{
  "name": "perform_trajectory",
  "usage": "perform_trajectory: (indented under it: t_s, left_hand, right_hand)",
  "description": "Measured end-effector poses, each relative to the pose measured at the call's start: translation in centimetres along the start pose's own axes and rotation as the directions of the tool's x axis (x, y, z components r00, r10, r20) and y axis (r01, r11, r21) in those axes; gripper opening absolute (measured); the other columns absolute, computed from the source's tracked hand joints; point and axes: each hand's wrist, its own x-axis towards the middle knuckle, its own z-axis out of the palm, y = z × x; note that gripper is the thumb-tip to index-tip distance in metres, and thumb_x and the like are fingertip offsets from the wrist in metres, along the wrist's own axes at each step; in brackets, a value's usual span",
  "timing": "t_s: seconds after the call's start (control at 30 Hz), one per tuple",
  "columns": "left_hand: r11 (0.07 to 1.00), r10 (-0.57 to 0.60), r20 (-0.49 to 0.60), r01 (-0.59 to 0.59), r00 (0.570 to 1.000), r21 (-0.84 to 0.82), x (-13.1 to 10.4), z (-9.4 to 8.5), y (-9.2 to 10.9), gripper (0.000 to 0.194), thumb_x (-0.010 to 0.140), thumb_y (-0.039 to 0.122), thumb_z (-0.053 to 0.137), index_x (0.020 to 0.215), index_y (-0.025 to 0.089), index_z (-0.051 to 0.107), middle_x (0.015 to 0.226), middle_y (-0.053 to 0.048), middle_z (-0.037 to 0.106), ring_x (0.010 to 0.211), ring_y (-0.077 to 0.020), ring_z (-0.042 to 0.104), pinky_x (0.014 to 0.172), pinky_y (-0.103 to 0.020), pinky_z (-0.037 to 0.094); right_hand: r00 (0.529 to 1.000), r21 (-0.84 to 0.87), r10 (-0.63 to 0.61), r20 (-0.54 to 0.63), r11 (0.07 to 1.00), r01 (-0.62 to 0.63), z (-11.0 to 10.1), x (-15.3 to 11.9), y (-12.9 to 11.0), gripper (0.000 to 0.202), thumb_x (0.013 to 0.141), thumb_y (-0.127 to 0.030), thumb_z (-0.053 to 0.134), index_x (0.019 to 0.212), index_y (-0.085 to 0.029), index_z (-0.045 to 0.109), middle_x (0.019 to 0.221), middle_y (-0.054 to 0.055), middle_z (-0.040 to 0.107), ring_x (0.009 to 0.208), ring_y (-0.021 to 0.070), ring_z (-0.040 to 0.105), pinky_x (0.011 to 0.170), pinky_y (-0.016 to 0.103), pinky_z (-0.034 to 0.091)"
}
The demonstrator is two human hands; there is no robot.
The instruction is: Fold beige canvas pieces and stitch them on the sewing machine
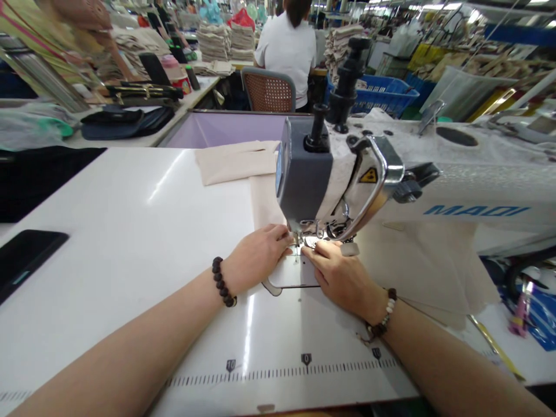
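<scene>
A sewing machine (306,174) stands on the white table (130,243), its needle area lit. Just left of the needle, my left hand (260,255) rests with its fingers together at the edge of beige fabric (264,200). Close to the right of the needle is my right hand (343,275), index finger pointing at the presser foot and the other fingers curled. What lies under the fingertips is too small to make out. A folded beige piece (237,162) lies behind, on the left of the machine head. More beige fabric (417,272) spreads under the machine arm.
A black phone (30,258) lies at the left edge. Yellow-handled tweezers or a similar tool (497,347) and pink scissors (521,310) are at the right. A person in white (286,49) sits beyond the table, near a blue basket (377,95).
</scene>
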Motion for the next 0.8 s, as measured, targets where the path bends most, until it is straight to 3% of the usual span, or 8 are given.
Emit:
perform_trajectory:
  t_s: [0.17,0.4,0.63,0.73,0.8]
  left_hand:
    - [0.999,-0.008,0.097,0.003,0.995,0.048,-0.8,-0.6,1.5,0.024,0.090,0.030,0.042,0.089,0.013,0.059,0.086,-0.008,0.055,0.078,-0.0212,0.053,0.066,-0.034,0.048]
    - [1.000,0.005,0.082,-0.005,0.997,-0.005,-0.9,0.1,2.2,0.023,0.089,0.029,0.044,0.090,0.011,0.058,0.084,-0.008,0.053,0.075,-0.0198,0.051,0.066,-0.033,0.046]
    - [0.999,0.006,0.050,-0.004,0.999,-0.040,-0.9,0.2,2.1,0.020,0.088,0.027,0.046,0.088,0.010,0.057,0.086,-0.008,0.053,0.076,-0.0190,0.049,0.071,-0.032,0.045]
    - [0.998,0.049,0.091,-0.045,0.995,-0.053,-1.2,-0.2,2.3,0.021,0.087,0.029,0.049,0.088,0.010,0.058,0.089,-0.009,0.054,0.082,-0.0199,0.050,0.073,-0.032,0.045]
    - [0.990,0.120,0.143,-0.109,0.983,-0.085,-1.6,-0.4,2.6,0.019,0.086,0.029,0.052,0.085,0.011,0.059,0.089,-0.008,0.055,0.085,-0.0196,0.051,0.074,-0.031,0.045]
  right_hand:
    - [0.999,-0.001,-0.041,-0.005,0.999,0.041,0.0,-0.1,0.2,0.035,0.080,-0.007,0.048,0.114,-0.018,0.054,0.088,0.005,0.058,0.081,0.0181,0.051,0.064,0.026,0.034]
    - [0.997,-0.001,-0.056,0.051,0.998,0.056,0.3,0.0,0.4,0.028,0.083,-0.009,0.046,0.108,-0.017,0.056,0.084,0.006,0.055,0.079,0.0189,0.050,0.079,0.032,0.035]
    - [0.999,-0.007,-0.021,0.042,1.000,0.022,0.4,0.0,0.3,0.036,0.081,-0.007,0.045,0.116,-0.017,0.053,0.086,0.007,0.056,0.079,0.0191,0.047,0.076,0.031,0.035]
    - [0.997,0.048,-0.072,0.024,0.996,0.071,0.3,-0.2,0.5,0.030,0.082,-0.009,0.044,0.108,-0.016,0.057,0.083,0.007,0.054,0.077,0.0190,0.046,0.073,0.030,0.034]
    - [0.985,0.113,-0.169,0.026,0.980,0.165,0.0,-0.6,0.7,0.025,0.083,-0.011,0.041,0.098,-0.016,0.061,0.078,0.005,0.052,0.072,0.0176,0.044,0.068,0.030,0.033]
